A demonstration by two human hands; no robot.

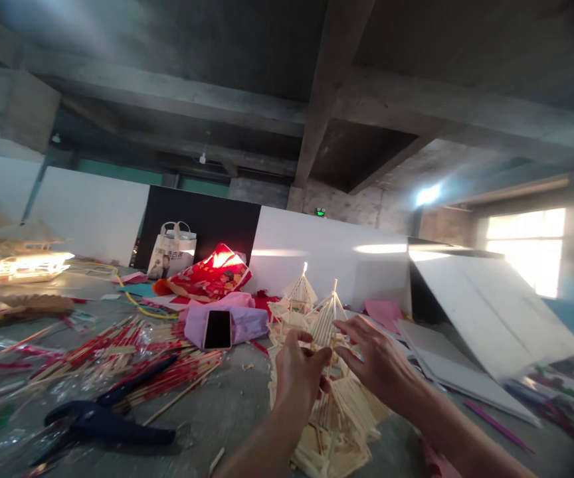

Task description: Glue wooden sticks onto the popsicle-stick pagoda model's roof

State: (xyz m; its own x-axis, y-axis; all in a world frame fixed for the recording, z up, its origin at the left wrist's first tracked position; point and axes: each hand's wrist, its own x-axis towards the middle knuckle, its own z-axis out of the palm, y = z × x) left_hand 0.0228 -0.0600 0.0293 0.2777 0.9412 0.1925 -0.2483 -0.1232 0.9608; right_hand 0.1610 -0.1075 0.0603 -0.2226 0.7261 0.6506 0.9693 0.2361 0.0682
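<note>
A pagoda-like model (359, 405) built of thin wooden sticks stands in front of me, with pointed stick roofs rising at its far end. My left hand (297, 372) is over its left side, thumb and fingers pinched together; whatever is between the fingertips is too small to make out. On the other side, my right hand (374, 352) reaches in with thumb and forefinger apart. Its fingertips are beside a pointed roof (323, 318), and I cannot tell whether they touch it. Both hands hide part of the model's middle.
Dark-handled cutters (110, 421) lie at the left, near piles of red-tipped sticks (182, 372). A phone (218, 330) rests against purple cloth (250, 325). Behind are a red bag (212, 272) and a white tote (172, 251). White boards (466, 372) lean and lie at right.
</note>
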